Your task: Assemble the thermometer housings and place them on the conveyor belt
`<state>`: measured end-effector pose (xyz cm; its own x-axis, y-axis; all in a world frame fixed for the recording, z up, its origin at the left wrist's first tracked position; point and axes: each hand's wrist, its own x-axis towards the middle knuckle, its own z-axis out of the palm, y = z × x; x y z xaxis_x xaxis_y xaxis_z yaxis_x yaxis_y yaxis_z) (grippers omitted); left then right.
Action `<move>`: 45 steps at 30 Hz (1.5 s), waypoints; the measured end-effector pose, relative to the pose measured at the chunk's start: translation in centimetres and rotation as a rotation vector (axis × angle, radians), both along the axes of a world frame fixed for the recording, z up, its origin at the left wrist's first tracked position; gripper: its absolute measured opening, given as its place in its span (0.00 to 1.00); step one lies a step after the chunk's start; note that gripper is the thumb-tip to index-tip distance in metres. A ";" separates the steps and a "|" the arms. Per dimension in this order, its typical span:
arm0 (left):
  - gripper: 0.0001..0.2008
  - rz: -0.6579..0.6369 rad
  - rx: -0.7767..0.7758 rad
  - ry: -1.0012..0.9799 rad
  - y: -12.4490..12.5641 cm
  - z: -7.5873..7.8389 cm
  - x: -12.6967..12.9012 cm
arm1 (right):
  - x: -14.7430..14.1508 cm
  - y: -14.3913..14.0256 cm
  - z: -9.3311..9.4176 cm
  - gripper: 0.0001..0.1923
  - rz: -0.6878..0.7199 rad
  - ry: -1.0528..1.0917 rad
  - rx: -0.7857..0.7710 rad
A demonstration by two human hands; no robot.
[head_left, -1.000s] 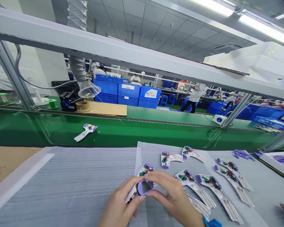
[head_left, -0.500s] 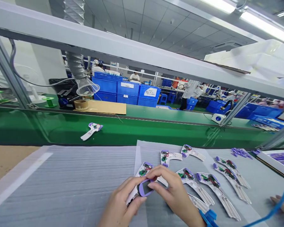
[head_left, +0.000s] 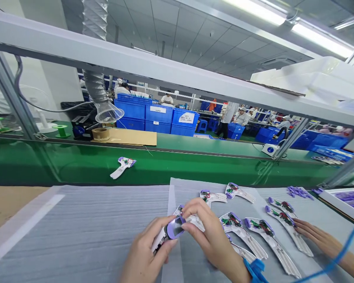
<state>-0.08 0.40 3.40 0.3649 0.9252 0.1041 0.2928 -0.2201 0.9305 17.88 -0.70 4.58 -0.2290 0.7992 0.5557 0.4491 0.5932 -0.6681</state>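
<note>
My left hand (head_left: 152,243) is closed around the body of a white handheld device with a purple-framed dark screen (head_left: 175,227). The screen end faces up toward me, tilted to the right. At that end my right hand (head_left: 205,232) grips the purple frame, thumb on the near side and fingers over the top. Behind my hands lies a white half shell with a purple rim (head_left: 198,223), partly hidden. More open half shells (head_left: 244,232) with green boards and red wires lie to the right of my right hand.
A co-worker's hand (head_left: 318,234) touches a half shell (head_left: 292,230) at the right. Small purple parts (head_left: 299,192) lie behind it, beside a white tray (head_left: 339,204). Another shell (head_left: 123,167) rests on the green belt (head_left: 76,165). A blue cord (head_left: 339,259) crosses the lower right.
The device in my hands has shifted slightly left and up. A co-worker's hand has reached in from the right to a half shell. The shell on the green belt has moved right.
</note>
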 end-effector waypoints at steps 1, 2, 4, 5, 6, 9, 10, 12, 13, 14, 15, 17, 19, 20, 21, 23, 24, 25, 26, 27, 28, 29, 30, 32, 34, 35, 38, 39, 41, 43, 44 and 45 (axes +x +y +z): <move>0.13 -0.014 0.024 0.015 -0.1 0.0 0.0 | 0.0 0.3 0.1 0.03 0.009 0.008 -0.012; 0.13 -0.026 0.048 0.031 -0.1 0.0 0.0 | 0.0 0.5 0.2 0.02 0.023 0.009 -0.026; 0.13 -0.048 0.085 0.066 -0.2 0.0 0.0 | -0.1 0.7 0.5 0.02 0.047 0.008 -0.049; 0.13 -0.054 0.101 0.078 -0.3 0.0 -0.1 | -0.1 0.7 0.7 0.03 0.057 0.006 -0.055; 0.13 -0.058 0.114 0.085 -0.3 0.1 -0.1 | -0.1 0.7 0.8 0.04 0.064 -0.001 -0.062; 0.13 -0.070 0.152 0.098 -0.2 0.0 -0.1 | -0.2 0.2 1.0 0.07 0.070 -0.051 -0.070; 0.13 -0.065 0.159 0.099 -0.2 0.0 -0.1 | -0.3 0.1 1.0 0.07 0.069 -0.074 -0.064; 0.13 -0.030 0.156 0.097 -0.1 -0.1 -0.2 | -0.4 -0.1 0.7 0.08 0.066 -0.107 -0.028; 0.13 -0.007 0.149 0.094 0.0 -0.2 -0.2 | -0.4 -0.1 0.6 0.08 0.058 -0.107 -0.002; 0.13 0.009 0.141 0.091 0.1 -0.2 -0.3 | -0.5 -0.1 0.4 0.08 0.043 -0.096 0.018; 0.13 0.015 0.137 0.088 0.2 -0.3 -0.3 | -0.5 0.0 0.3 0.07 0.029 -0.076 0.030; 0.13 0.002 0.142 0.084 0.2 -0.3 -0.4 | -0.4 0.2 0.2 0.05 0.006 -0.025 0.018; 0.13 -0.017 0.158 0.078 0.2 -0.2 -0.4 | -0.4 0.5 0.2 0.03 0.022 0.009 -0.019; 0.13 -0.024 0.165 0.075 0.1 -0.1 -0.4 | -0.3 0.6 0.3 0.03 0.038 0.013 -0.035; 0.13 -0.029 0.169 0.073 0.1 -0.1 -0.4 | -0.3 0.7 0.4 0.03 0.049 0.014 -0.047; 0.12 -0.037 0.166 0.077 0.0 0.1 -0.3 | -0.2 0.8 0.7 0.05 0.055 0.005 -0.063; 0.12 -0.042 0.162 0.083 -0.1 0.2 -0.3 | -0.2 0.7 0.7 0.05 0.055 -0.001 -0.068; 0.12 -0.047 0.160 0.090 -0.1 0.2 -0.3 | -0.1 0.7 0.8 0.05 0.057 -0.008 -0.070; 0.12 -0.055 0.162 0.096 -0.1 0.2 -0.3 | -0.1 0.6 0.9 0.05 0.060 -0.020 -0.069; 0.12 -0.063 0.167 0.102 0.0 0.2 -0.4 | -0.1 0.6 0.9 0.05 0.061 -0.035 -0.066; 0.13 -0.070 0.176 0.105 0.0 0.1 -0.4 | -0.1 0.6 1.0 0.06 0.061 -0.054 -0.058; 0.14 -0.074 0.185 0.108 0.1 0.0 -0.5 | -0.2 0.5 1.0 0.06 0.061 -0.074 -0.048; 0.16 -0.077 0.192 0.112 0.1 0.0 -0.5 | -0.2 0.5 1.0 0.07 0.061 -0.092 -0.037; 0.17 -0.074 0.198 0.121 0.2 -0.2 -0.5 | -0.2 0.5 0.9 0.07 0.064 -0.104 -0.017; 0.16 -0.069 0.204 0.122 0.2 -0.2 -0.6 | -0.2 0.6 0.9 0.06 0.065 -0.093 -0.008; 0.16 -0.069 0.207 0.118 0.1 -0.2 -0.5 | -0.2 0.6 0.8 0.06 0.065 -0.088 -0.004; 0.16 -0.073 0.196 0.100 0.0 0.0 -0.4 | -0.1 0.7 0.8 0.06 0.072 -0.104 0.026; 0.16 -0.075 0.185 0.097 -0.1 0.1 -0.4 | -0.1 0.8 0.9 0.07 0.075 -0.111 0.041; 0.17 -0.078 0.168 0.090 -0.1 0.2 -0.3 | -0.1 0.8 1.0 0.07 0.077 -0.120 0.062; 0.16 -0.076 0.157 0.082 -0.1 0.2 -0.2 | -0.1 0.8 1.1 0.06 0.076 -0.132 0.073; 0.16 -0.075 0.153 0.077 -0.1 0.2 -0.2 | -0.1 0.7 1.2 0.06 0.075 -0.144 0.075; 0.15 -0.075 0.146 0.073 -0.2 0.2 -0.2 | -0.1 0.7 1.3 0.06 0.071 -0.163 0.075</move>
